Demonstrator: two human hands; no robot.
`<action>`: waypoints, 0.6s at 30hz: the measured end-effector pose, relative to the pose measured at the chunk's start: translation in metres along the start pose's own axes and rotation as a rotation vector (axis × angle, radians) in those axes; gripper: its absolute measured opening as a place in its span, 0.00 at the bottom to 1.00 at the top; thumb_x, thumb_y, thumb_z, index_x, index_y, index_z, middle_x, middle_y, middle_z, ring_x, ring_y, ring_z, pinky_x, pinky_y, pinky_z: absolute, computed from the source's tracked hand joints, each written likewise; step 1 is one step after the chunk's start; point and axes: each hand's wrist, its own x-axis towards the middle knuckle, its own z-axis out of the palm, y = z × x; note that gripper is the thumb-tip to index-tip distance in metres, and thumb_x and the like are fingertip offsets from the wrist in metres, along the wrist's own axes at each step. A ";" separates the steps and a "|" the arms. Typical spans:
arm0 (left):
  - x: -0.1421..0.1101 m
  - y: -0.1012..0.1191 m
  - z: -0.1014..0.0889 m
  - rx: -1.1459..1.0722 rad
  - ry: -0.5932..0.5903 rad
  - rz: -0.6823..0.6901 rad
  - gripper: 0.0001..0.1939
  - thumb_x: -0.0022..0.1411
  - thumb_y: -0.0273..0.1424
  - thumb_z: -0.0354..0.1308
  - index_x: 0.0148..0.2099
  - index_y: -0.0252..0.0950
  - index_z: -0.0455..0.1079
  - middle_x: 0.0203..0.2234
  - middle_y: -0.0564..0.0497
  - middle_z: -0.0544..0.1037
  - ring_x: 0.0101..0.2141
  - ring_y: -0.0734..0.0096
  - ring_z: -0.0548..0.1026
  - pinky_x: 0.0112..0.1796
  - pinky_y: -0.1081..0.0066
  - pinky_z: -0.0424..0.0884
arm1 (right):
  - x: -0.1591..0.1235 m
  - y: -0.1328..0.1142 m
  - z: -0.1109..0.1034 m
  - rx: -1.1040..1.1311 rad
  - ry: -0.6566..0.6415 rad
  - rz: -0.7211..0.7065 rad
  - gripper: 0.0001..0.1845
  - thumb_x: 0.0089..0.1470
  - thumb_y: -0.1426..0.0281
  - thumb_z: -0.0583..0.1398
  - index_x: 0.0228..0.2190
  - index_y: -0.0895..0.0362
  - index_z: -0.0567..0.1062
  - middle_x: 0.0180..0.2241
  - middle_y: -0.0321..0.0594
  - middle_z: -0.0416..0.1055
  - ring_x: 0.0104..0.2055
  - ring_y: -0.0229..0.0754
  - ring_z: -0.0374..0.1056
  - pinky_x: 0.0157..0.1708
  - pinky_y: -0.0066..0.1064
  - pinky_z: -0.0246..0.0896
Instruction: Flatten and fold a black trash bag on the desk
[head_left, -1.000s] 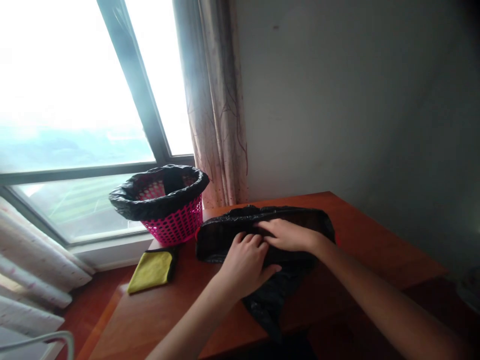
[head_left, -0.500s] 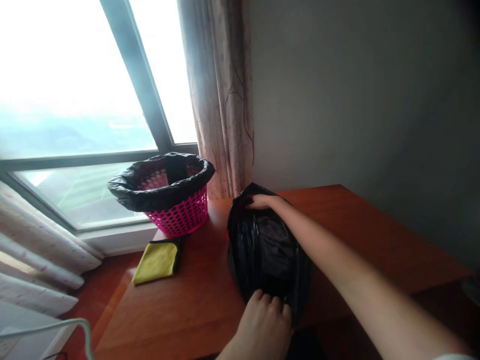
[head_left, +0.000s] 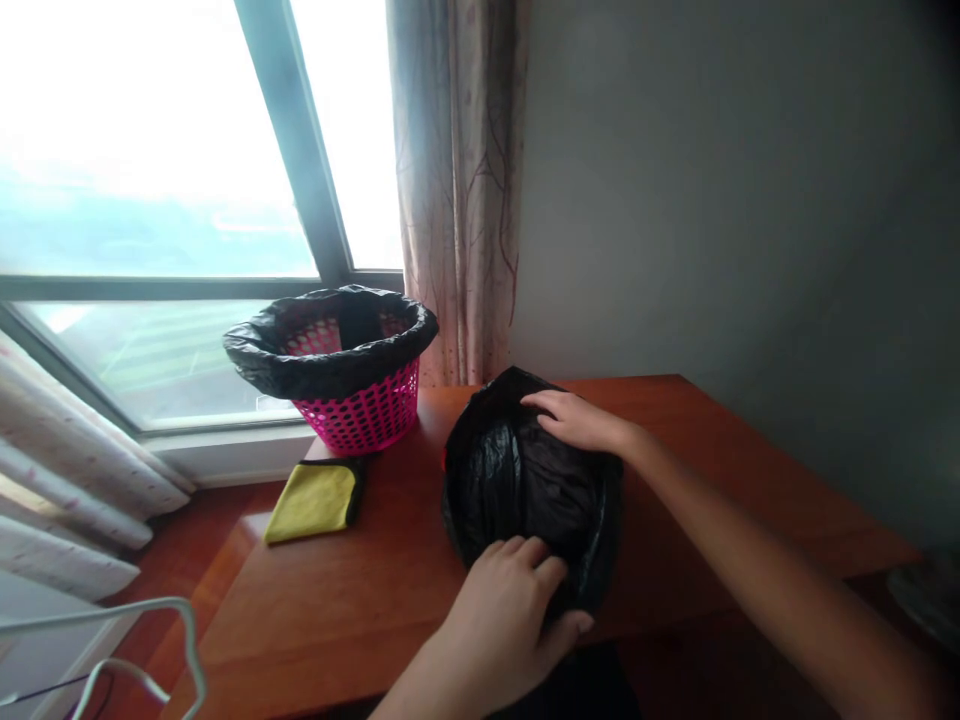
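Note:
A black trash bag [head_left: 480, 470] stands on the table with its mouth open towards me, covering something that shows only as a bit of red at the left edge. My left hand [head_left: 517, 610] is at the near rim, its fingers curled over the edge into the bag and its thumb on the outer side. My right hand [head_left: 574, 418] reaches into the mouth near the far rim. Its fingers are stretched out and slightly apart, near the bag's inner wall. The bag's bottom is dark and cannot be made out.
A pink perforated basket [head_left: 367, 415] lined with a black bag stands at the table's back left. A folded yellow cloth [head_left: 313, 500] with dark edging lies before it on the wooden table [head_left: 360, 620]. Behind are a window, a curtain [head_left: 465, 200] and a wall. White tubing [head_left: 187, 640] shows lower left.
My right hand has come away from the far rim, moved right and opened its fingers. My left hand has shifted slightly up, its thumb now showing. The bag's mouth looks wider, and the view has shifted.

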 end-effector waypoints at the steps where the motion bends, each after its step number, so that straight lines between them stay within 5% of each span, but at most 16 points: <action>1: 0.003 -0.001 -0.003 -0.011 0.058 0.017 0.12 0.66 0.41 0.55 0.46 0.42 0.73 0.42 0.48 0.77 0.44 0.58 0.74 0.46 0.60 0.69 | -0.017 -0.003 0.000 -0.022 0.022 -0.025 0.27 0.58 0.77 0.51 0.58 0.62 0.69 0.61 0.50 0.66 0.64 0.47 0.60 0.65 0.40 0.51; 5: 0.016 -0.020 -0.005 0.107 0.241 0.023 0.21 0.64 0.34 0.58 0.58 0.42 0.67 0.60 0.45 0.68 0.58 0.54 0.65 0.60 0.54 0.58 | -0.080 -0.002 0.009 -0.104 0.022 -0.003 0.34 0.51 0.80 0.52 0.60 0.60 0.67 0.62 0.47 0.65 0.65 0.47 0.59 0.66 0.42 0.51; 10: 0.015 -0.053 0.006 0.298 0.198 -0.130 0.39 0.59 0.36 0.62 0.70 0.41 0.53 0.67 0.41 0.59 0.64 0.47 0.58 0.63 0.46 0.50 | -0.126 0.032 0.031 -0.132 -0.088 0.199 0.38 0.48 0.81 0.53 0.63 0.65 0.63 0.62 0.54 0.63 0.65 0.50 0.60 0.65 0.45 0.54; 13: 0.010 -0.058 0.008 0.326 0.188 -0.202 0.40 0.59 0.37 0.61 0.71 0.40 0.51 0.66 0.39 0.61 0.64 0.47 0.59 0.63 0.45 0.49 | -0.132 0.043 0.035 -0.134 -0.115 0.246 0.37 0.46 0.82 0.53 0.60 0.64 0.67 0.59 0.56 0.67 0.62 0.52 0.64 0.62 0.46 0.59; 18: 0.011 -0.055 0.010 0.302 0.213 -0.215 0.45 0.57 0.35 0.61 0.72 0.41 0.46 0.65 0.40 0.61 0.64 0.49 0.58 0.63 0.47 0.48 | -0.108 0.006 0.023 -0.115 0.176 0.149 0.28 0.55 0.76 0.54 0.57 0.58 0.70 0.60 0.51 0.67 0.63 0.51 0.62 0.65 0.47 0.53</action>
